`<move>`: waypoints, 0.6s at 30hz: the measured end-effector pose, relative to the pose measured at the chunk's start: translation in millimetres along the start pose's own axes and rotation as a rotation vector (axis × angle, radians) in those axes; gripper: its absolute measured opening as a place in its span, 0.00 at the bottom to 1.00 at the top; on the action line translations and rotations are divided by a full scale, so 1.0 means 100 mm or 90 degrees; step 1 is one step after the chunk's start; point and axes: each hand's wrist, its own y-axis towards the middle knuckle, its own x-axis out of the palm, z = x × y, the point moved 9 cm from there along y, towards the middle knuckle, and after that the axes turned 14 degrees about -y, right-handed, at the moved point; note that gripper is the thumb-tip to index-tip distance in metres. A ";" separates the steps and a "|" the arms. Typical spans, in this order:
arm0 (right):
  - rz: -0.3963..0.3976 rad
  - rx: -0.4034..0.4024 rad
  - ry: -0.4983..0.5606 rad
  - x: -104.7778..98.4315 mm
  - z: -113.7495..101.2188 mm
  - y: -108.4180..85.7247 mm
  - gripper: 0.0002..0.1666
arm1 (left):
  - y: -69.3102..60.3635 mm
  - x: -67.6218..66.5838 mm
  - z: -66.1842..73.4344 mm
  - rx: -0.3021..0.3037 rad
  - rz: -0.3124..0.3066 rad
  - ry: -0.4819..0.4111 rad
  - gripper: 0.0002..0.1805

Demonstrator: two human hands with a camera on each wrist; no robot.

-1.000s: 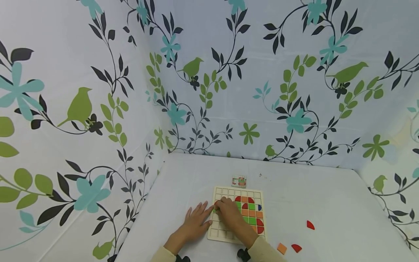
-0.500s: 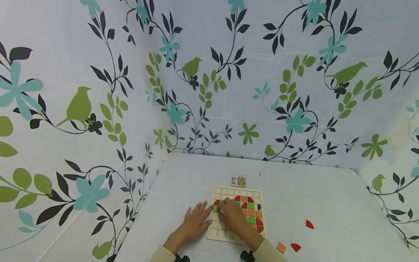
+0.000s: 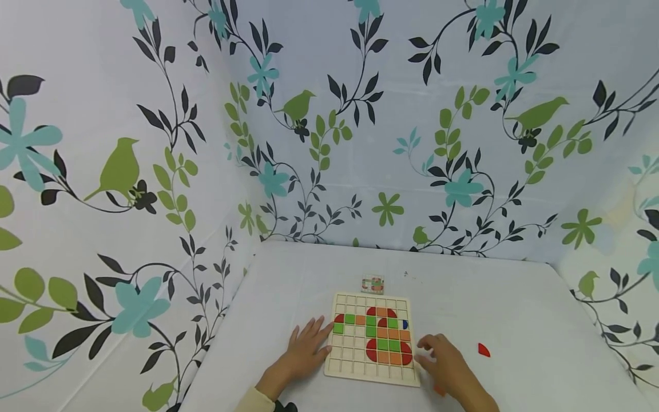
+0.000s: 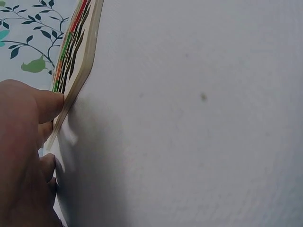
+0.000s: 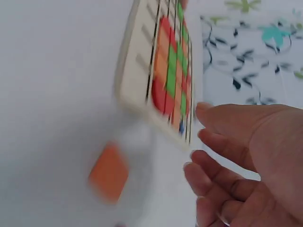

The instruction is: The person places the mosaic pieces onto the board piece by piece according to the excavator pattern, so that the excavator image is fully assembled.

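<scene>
A pale wooden grid board (image 3: 347,366) lies flat, partly filled with red, green and orange tiles and a small blue one. My left hand (image 3: 308,343) rests at its left edge with fingers spread; in the left wrist view its thumb and fingers (image 4: 47,106) touch the board's side. Just off the board's right edge, my right hand (image 3: 441,361) hovers with loosely bent fingers and nothing visible between them. An orange square tile (image 5: 110,174) lies on the table below that hand, mostly covered by it in the head view.
A red quarter-round tile (image 3: 484,349) lies on the white table (image 3: 515,309) to the right. Behind the board is a small pattern card (image 3: 373,284). Floral cloth (image 3: 329,217) hangs at the back and sides.
My right hand has left the board and moved right toward the loose tiles. Green and orange tiles it covered now show at the board's upper left. The left hand has stayed in place.
</scene>
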 end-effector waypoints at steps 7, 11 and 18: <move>-0.061 0.059 -0.023 0.21 0.57 -0.31 0.24 | 0.01 -0.03 0.02 -0.022 -0.010 0.003 0.34; -0.044 0.065 -0.016 0.33 0.58 -0.39 0.20 | 0.02 -0.04 0.01 -0.024 -0.004 0.005 0.34; 0.013 0.076 -0.025 0.37 0.52 -0.39 0.16 | 0.03 -0.01 0.00 -0.022 -0.010 -0.007 0.34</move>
